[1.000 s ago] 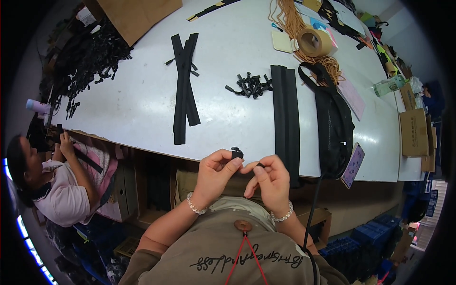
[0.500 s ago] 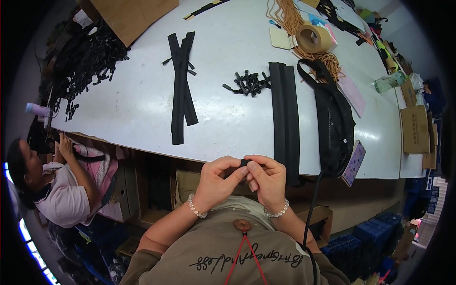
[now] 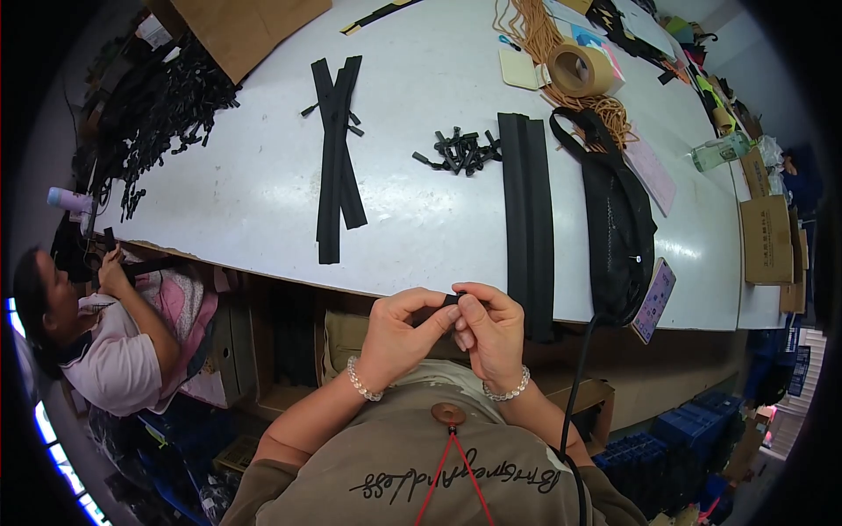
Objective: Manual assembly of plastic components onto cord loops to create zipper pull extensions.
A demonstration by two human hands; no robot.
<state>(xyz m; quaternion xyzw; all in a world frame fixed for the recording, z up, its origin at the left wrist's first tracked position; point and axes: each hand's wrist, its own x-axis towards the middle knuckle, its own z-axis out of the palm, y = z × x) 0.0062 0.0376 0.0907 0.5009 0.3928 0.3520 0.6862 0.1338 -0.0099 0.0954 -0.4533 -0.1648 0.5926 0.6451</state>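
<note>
Near the front edge of the table, my left hand [image 3: 399,329] and my right hand [image 3: 493,337] meet with their fingertips pinched. Between them is a small black piece [image 3: 453,299], mostly covered by the thumbs and fingers, so its exact kind does not show. Beyond my hands lies a small heap of black zipper pulls [image 3: 458,152]. Long black zipper strips [image 3: 529,228] lie side by side to the right of the heap. Two more zipper strips [image 3: 330,175] cross each other at the left, with pulls sticking out.
On the right are a black bag [image 3: 618,228], a phone [image 3: 654,301], a tape roll [image 3: 579,72], tan cord [image 3: 529,31] and a bottle [image 3: 719,151]. A pile of black pulls [image 3: 175,105] and a cardboard box [image 3: 241,31] fill the far left. A co-worker [image 3: 114,351] sits at left.
My hands stay in nearly the same place, with the fingers shifting slightly on the black piece. At left, the co-worker's hands have moved, and a dark piece now shows above them.
</note>
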